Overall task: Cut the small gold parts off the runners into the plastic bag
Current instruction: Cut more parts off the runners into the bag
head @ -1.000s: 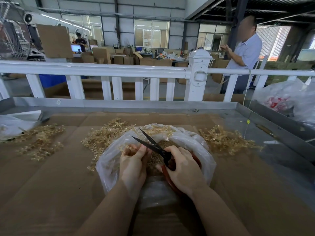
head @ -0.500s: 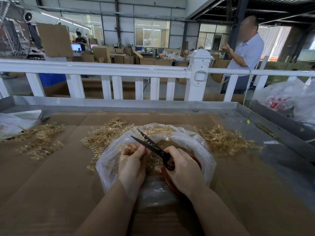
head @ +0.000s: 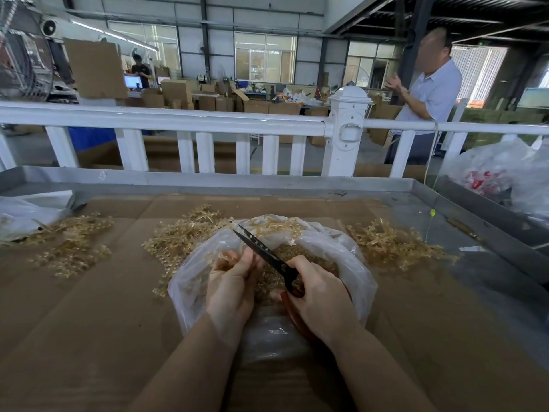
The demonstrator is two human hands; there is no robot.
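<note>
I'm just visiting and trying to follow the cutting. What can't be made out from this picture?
Head view, the only one:
- The runner in the left hand: curled fingers cover most of it.
- The scissors handles: the right hand wraps them.
- How full the plastic bag is: both hands and cloudy film cover it.
- The shape of single gold parts: too small.
</note>
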